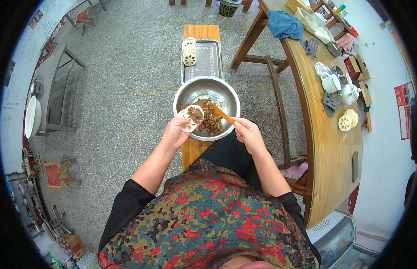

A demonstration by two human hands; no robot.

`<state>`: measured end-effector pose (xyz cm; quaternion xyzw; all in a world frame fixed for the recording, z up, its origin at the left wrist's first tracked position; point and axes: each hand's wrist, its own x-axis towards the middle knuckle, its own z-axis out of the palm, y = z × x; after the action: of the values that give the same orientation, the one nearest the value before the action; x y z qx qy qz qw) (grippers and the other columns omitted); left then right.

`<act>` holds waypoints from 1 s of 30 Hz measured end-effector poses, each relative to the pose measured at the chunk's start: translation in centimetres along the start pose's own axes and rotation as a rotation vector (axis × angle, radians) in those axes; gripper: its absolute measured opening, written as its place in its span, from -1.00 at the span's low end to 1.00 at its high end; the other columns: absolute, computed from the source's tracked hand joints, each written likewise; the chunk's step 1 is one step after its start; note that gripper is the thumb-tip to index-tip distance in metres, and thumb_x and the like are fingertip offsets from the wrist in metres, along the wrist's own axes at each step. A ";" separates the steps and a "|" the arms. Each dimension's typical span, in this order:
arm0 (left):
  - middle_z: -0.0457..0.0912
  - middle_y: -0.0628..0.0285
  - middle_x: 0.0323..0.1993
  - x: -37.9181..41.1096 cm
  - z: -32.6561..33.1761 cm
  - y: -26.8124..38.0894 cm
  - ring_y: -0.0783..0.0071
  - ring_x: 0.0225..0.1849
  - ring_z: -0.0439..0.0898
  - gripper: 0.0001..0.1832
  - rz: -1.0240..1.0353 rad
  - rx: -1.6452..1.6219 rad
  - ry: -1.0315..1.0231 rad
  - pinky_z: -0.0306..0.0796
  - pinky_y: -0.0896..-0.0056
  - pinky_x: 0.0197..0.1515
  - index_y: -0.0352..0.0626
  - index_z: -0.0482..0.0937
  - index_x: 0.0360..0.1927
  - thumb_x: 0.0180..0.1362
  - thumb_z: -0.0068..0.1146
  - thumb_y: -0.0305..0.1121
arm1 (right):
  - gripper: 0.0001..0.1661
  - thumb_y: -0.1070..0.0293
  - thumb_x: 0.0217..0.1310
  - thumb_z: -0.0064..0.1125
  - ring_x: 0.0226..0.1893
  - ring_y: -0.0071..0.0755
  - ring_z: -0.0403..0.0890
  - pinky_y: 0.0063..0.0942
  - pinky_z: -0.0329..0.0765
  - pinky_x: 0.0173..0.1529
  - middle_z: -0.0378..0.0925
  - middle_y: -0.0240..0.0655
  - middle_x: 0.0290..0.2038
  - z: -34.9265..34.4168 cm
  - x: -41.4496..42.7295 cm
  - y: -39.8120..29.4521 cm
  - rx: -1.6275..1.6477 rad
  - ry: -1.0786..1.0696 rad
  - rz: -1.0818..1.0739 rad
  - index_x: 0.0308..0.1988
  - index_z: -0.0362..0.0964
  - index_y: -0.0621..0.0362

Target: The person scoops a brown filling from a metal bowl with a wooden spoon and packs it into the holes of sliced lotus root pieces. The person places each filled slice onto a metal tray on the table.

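Note:
My left hand (pixel 176 131) holds lotus root slices (pixel 189 127) over the left rim of a steel basin (pixel 232 94); the upper slice carries some brown filling. Gripped by its handle in my right hand (pixel 249 134) is a flat wooden spatula (pixel 223 113), its tip in the brown minced filling (pixel 208 122) inside the basin. Beyond the basin lies a metal tray (pixel 206 60) with a row of lotus root slices (pixel 189 52) along its left side. Tray and basin rest on a narrow wooden bench (pixel 195 151).
To the right runs a long wooden table (pixel 329 175) with a blue cloth (pixel 285 25), a white teapot (pixel 349 94), a white enamel mug (pixel 330 82) and stacked lotus root slices (pixel 348 120). At the left, a white basin (pixel 33 117) stands beside a grey table (pixel 52 84).

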<state>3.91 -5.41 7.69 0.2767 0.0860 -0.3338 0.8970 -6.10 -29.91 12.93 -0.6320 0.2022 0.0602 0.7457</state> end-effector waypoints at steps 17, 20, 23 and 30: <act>0.39 -0.14 0.21 0.7 4.2 -0.1 0.05 0.24 0.44 -0.42 0.065 0.044 0.026 0.39 0.05 0.30 -0.43 0.19 0.29 0.12 -0.28 -0.70 | -0.60 0.53 0.11 0.18 -0.49 -0.15 0.47 -0.26 0.42 -0.39 0.38 -0.25 -0.55 2.0 -3.1 -2.0 -0.933 0.244 -0.824 0.01 0.56 0.08; 0.40 -0.13 0.19 0.5 5.6 -0.9 0.06 0.23 0.44 -0.42 0.056 0.044 0.021 0.35 0.05 0.32 -0.43 0.18 0.29 0.12 -0.29 -0.72 | -0.62 0.50 0.15 0.20 -0.47 -0.13 0.50 -0.26 0.43 -0.38 0.40 -0.23 -0.55 2.7 -2.5 -1.8 -0.907 0.232 -0.788 0.01 0.55 0.10; 0.43 -0.11 0.16 0.5 6.4 -1.4 0.09 0.20 0.47 -0.43 0.077 0.050 -0.059 0.37 0.07 0.30 -0.43 0.20 0.27 0.11 -0.26 -0.73 | -0.53 0.52 0.08 0.18 -0.47 -0.16 0.48 -0.25 0.43 -0.39 0.37 -0.28 -0.54 3.6 -2.5 -1.4 -1.018 0.202 -0.878 0.05 0.54 0.05; 0.48 -0.02 0.13 0.2 6.5 -0.7 0.18 0.16 0.51 -0.43 0.096 0.078 0.026 0.41 0.20 0.25 -0.43 0.29 0.22 0.05 -0.27 -0.76 | -0.44 0.55 0.01 0.16 -0.50 -0.19 0.44 -0.23 0.40 -0.40 0.33 -0.32 -0.54 1.5 -3.0 -1.0 -1.155 0.134 -0.958 0.08 0.52 0.03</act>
<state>3.36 -9.57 12.73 0.3194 0.0710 -0.2897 0.8995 -8.18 -28.19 15.19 -0.9436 -0.1139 -0.2129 0.2264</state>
